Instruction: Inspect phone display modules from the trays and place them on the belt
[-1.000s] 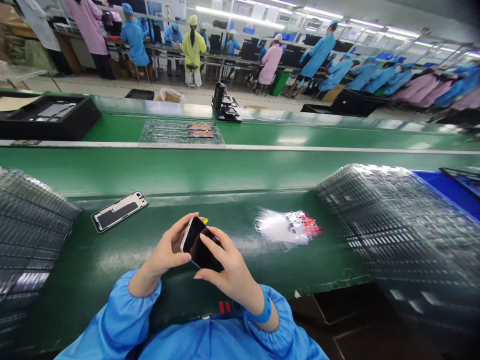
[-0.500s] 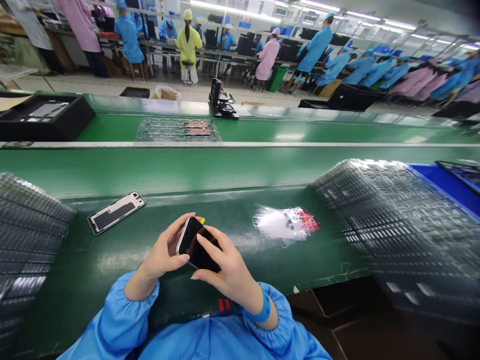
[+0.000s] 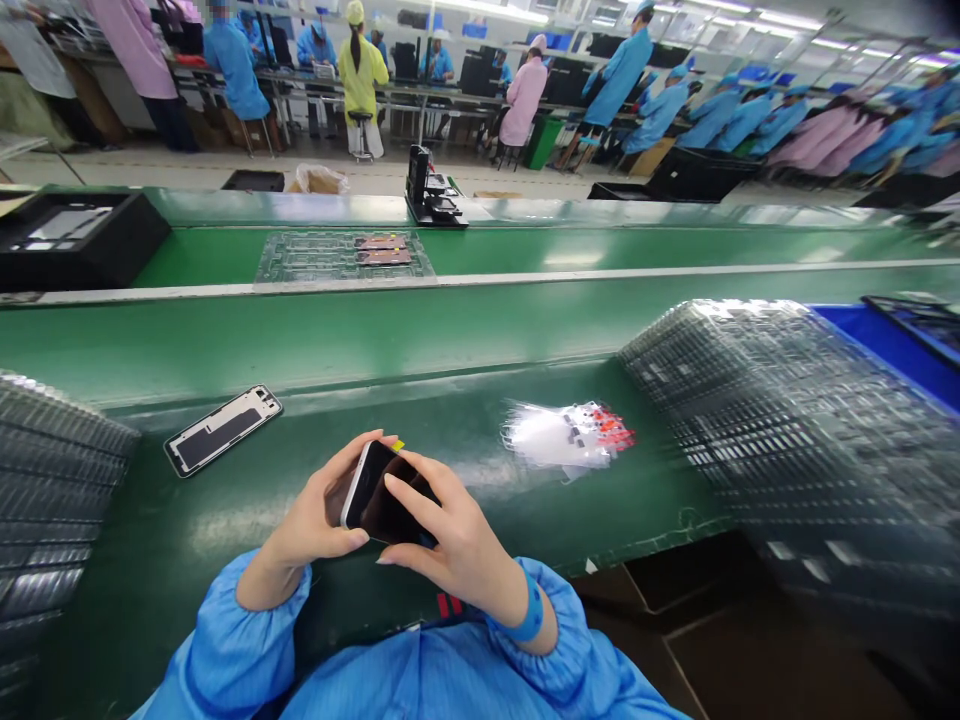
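Phone [image 3: 369, 500] in hand, seen in the head view: it is held just above the green bench [image 3: 420, 405], screen up and tilted. The left hand [image 3: 311, 520] is curled closed around its left end, thumb along the near edge and fingers at the far one, probably so it cannot slip. The right hand [image 3: 465, 530] is about half open, holding the phone's other end with the forefinger on the glass, likely to steady it; its grip underneath is hidden. One yellow tab [image 3: 398, 445] sticks out beyond the phone's far edge. Left of the phone lies one back panel [image 3: 223, 430]; right of it, one heap of plastic strips [image 3: 562, 437], too tangled to count; both seem placed for easy reach. Two stacks of clear trays, a left stack [image 3: 60, 480] and a right stack [image 3: 757, 420], flank the phone, probably piled to save room, their layers uncountable. Beyond the phone, one flat tray [image 3: 307, 257] carries two brown pieces [image 3: 384, 257], near one black stand [image 3: 420, 190].
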A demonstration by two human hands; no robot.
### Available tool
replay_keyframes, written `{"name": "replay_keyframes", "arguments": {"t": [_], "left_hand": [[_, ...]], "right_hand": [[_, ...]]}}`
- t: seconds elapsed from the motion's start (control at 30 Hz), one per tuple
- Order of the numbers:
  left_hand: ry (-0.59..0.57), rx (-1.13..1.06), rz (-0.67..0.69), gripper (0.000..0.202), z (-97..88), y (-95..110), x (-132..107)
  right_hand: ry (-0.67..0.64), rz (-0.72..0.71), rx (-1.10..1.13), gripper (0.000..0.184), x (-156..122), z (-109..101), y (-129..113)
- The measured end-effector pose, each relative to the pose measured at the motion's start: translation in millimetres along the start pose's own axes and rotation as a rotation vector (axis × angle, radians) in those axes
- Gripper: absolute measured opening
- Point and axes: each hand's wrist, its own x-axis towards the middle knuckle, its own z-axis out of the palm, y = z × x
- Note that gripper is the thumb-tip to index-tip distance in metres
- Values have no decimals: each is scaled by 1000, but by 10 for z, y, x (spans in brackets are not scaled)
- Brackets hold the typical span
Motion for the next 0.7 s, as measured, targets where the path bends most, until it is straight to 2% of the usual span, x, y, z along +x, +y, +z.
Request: {"name": "replay_keyframes", "arguments": {"t": [0.5,0.7], "left_hand": [[-8,-1,-31,80,-35,11,13],[13,-47,-41,81,-25,-29,4]], "right_hand": [[-33,-14,-21,63,53,-63,-29],[-52,13,-101,66,96,-128,-70]]}}
